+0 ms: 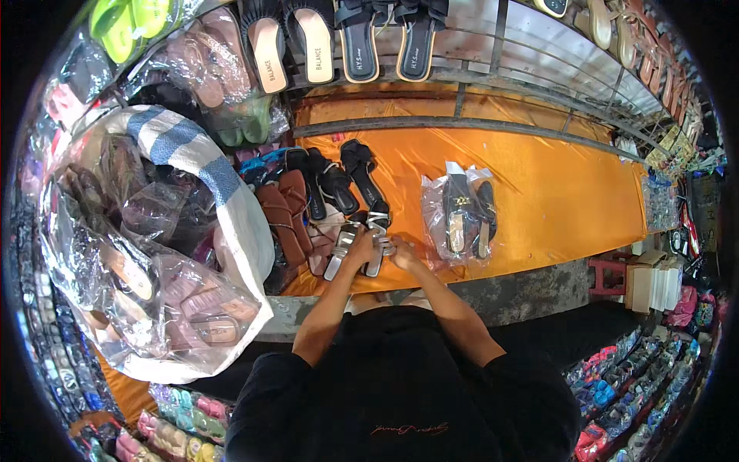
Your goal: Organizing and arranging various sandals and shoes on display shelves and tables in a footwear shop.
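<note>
A pair of flat sandals with pale silvery straps lies at the near edge of the orange cloth (554, 190). My left hand (362, 247) grips the right-hand sandal (375, 265) of this pair from its left side. On that sandal's other side, my right hand (402, 254) has its fingers at the strap. The other silvery sandal (335, 263) rests just left of my left hand. Beyond them lie black sandals (338, 187) with knotted uppers. Brown thong sandals (283, 219) are heaped further left. My fingertips are partly hidden.
A white and blue woven sack (245, 231) full of plastic-wrapped footwear stands at left. Black slippers in a clear bag (459, 213) lie to the right. A metal rack (462, 124) carrying sandals spans the far side. A red stool (606, 280) and cardboard boxes (646, 283) stand at right.
</note>
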The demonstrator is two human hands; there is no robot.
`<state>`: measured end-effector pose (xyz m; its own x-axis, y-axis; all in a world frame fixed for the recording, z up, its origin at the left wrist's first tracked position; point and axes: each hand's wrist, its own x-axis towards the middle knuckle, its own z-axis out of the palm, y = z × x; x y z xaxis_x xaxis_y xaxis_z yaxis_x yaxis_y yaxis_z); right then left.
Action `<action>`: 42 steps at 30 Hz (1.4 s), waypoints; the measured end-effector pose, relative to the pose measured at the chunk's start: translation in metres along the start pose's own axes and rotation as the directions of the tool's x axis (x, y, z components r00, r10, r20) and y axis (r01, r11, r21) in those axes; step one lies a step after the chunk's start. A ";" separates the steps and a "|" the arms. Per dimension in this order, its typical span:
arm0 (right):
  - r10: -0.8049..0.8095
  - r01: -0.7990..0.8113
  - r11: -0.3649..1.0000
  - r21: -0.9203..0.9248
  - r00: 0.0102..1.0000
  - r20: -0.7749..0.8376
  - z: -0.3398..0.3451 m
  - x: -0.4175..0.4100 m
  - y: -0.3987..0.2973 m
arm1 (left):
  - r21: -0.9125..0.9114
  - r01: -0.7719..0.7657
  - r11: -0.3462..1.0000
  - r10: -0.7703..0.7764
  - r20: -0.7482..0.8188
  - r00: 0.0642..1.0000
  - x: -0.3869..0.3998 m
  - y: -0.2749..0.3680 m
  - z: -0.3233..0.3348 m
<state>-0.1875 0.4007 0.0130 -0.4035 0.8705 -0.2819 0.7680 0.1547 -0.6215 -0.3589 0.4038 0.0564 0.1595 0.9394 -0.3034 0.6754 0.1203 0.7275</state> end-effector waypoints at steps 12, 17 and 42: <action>0.178 -0.179 0.930 0.322 0.984 0.031 -0.043 -0.009 -0.010 | -0.133 0.003 0.991 -0.025 -0.166 0.986 -0.020 0.046 -0.003; 0.158 -0.201 0.851 0.486 0.979 0.127 -0.128 -0.022 -0.031 | -0.106 0.101 0.989 -0.129 -0.301 0.945 -0.023 0.119 -0.032; -0.175 0.438 0.725 0.531 0.863 -0.473 -0.425 0.066 0.023 | -0.140 -0.473 0.870 0.369 -0.451 0.813 0.130 0.362 -0.088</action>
<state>0.0151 0.6607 0.2906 -0.2477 0.9455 0.2114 0.1156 0.2455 -0.9625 -0.1571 0.5976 0.3348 0.0545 0.9526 0.2992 0.4118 -0.2944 0.8624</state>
